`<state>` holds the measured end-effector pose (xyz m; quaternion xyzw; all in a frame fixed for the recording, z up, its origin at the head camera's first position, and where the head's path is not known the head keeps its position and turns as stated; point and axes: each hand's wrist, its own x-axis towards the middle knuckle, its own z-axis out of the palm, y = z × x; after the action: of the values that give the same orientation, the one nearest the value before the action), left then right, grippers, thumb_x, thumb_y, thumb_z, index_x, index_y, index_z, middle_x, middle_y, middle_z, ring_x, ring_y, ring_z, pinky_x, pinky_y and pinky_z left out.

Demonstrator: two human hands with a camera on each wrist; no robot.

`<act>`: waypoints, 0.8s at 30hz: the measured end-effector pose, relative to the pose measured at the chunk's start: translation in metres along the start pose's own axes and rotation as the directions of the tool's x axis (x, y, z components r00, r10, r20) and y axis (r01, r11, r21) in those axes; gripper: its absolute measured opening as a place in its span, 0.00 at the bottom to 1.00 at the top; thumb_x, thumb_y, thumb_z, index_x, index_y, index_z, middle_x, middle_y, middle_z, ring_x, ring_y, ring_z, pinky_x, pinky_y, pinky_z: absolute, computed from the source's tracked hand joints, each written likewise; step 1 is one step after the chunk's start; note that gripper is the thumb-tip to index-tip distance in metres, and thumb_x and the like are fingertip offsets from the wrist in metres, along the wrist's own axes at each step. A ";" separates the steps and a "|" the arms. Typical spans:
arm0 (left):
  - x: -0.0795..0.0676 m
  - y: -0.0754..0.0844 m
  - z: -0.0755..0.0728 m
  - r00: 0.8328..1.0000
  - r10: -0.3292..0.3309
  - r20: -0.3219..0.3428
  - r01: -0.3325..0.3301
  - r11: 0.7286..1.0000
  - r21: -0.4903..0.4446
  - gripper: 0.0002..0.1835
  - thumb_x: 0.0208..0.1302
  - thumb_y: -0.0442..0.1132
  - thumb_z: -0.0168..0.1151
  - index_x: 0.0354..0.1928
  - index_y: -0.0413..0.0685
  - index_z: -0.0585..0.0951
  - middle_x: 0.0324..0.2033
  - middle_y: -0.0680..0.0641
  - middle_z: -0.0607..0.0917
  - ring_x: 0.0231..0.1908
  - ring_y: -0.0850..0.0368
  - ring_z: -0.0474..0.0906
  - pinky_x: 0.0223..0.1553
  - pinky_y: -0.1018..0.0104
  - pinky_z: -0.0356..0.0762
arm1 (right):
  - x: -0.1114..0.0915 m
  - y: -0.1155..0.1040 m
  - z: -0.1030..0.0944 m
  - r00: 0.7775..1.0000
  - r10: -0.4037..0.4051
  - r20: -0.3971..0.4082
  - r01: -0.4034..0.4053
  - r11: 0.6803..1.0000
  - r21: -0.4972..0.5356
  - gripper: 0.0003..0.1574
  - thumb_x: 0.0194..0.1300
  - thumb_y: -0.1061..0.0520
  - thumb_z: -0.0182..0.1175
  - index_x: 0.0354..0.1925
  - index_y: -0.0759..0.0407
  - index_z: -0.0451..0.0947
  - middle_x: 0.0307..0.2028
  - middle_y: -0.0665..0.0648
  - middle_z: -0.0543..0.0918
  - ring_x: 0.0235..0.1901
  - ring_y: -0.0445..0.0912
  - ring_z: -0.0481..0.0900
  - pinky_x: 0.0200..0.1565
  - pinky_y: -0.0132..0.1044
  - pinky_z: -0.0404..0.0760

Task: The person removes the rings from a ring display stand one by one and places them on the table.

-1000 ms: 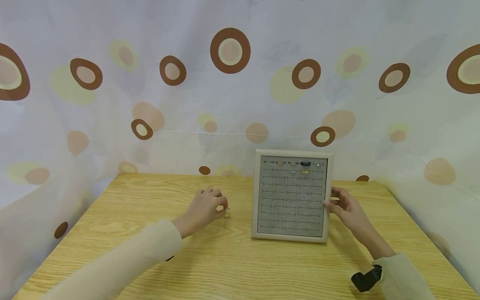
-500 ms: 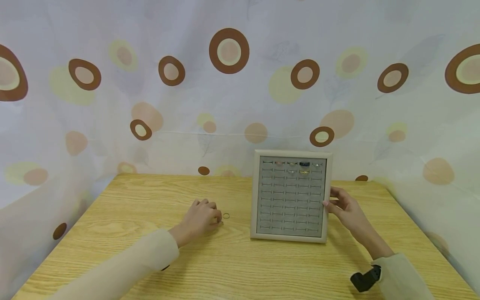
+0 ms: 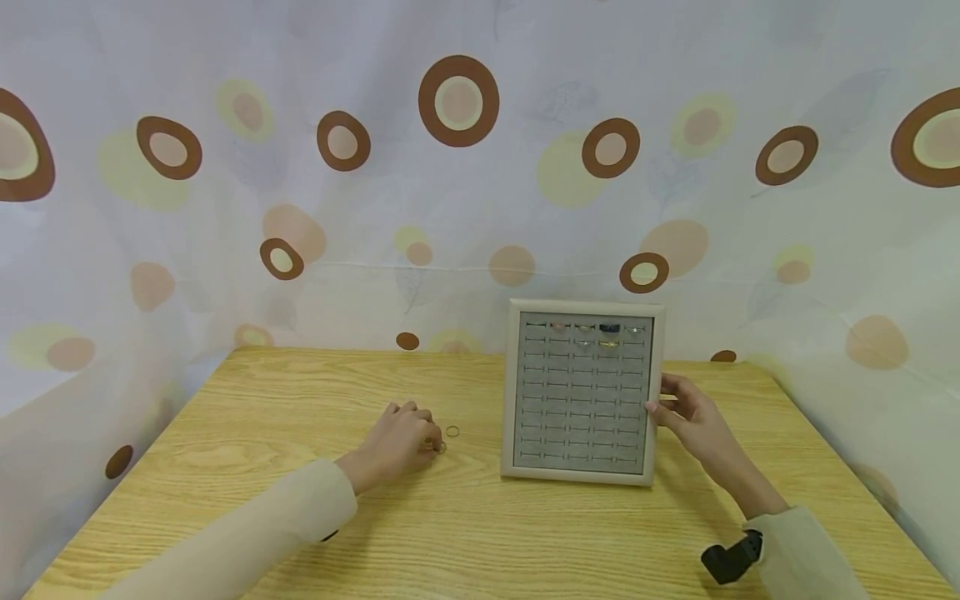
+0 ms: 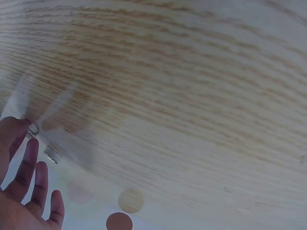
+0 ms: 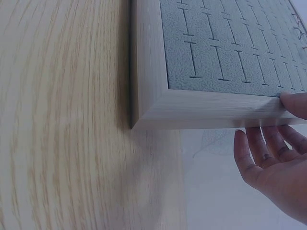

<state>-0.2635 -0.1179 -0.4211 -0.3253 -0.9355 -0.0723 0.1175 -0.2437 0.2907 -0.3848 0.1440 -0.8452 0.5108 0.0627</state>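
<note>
In the head view my left hand (image 3: 397, 442) is low over the table, thumb and index finger pinching a small ring (image 3: 441, 447). The left wrist view shows this ring (image 4: 32, 129) between the fingertips, the other fingers spread. Just beyond it a second ring (image 3: 452, 432) lies on the table. My right hand (image 3: 693, 421) holds the right edge of an upright ring display tray (image 3: 510, 392), thumb on the front rim and fingers behind. Several rings, among them a dark band (image 3: 610, 328) and a gold ring (image 3: 609, 343), sit in its top two slot rows.
The wooden table (image 3: 262, 458) runs back to a white patterned curtain (image 3: 360, 217). The tray stands right of the middle, near the back. A black device (image 3: 731, 558) is strapped at the right wrist.
My left hand has come back toward me and lowered, with the ring at its fingertips, leaving the second ring lying alone. The right hand and tray have stayed put.
</note>
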 end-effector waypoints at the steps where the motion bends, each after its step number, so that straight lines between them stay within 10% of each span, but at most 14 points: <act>1: 0.000 0.000 0.000 1.000 -0.003 0.009 0.003 1.000 -0.002 0.03 0.48 0.42 0.70 0.25 0.60 0.84 0.30 0.58 0.83 0.27 0.61 0.66 0.32 0.67 0.58 | 0.000 0.000 0.000 1.000 0.001 0.000 -0.001 1.000 -0.001 0.31 0.67 0.56 0.50 0.64 0.67 0.55 0.53 0.50 0.68 0.44 0.28 0.72 0.42 0.25 0.75; 24: 0.030 0.003 -0.030 0.991 0.107 -0.084 -0.103 0.993 0.052 0.06 0.50 0.45 0.68 0.31 0.56 0.83 0.27 0.54 0.81 0.28 0.58 0.72 0.30 0.65 0.62 | -0.001 -0.001 0.001 1.000 -0.008 0.000 0.008 1.000 0.009 0.32 0.68 0.56 0.50 0.64 0.68 0.55 0.51 0.44 0.68 0.44 0.29 0.73 0.42 0.25 0.75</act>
<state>-0.2794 -0.1041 -0.3839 -0.3680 -0.9125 -0.0579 0.1691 -0.2427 0.2897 -0.3844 0.1475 -0.8423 0.5144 0.0640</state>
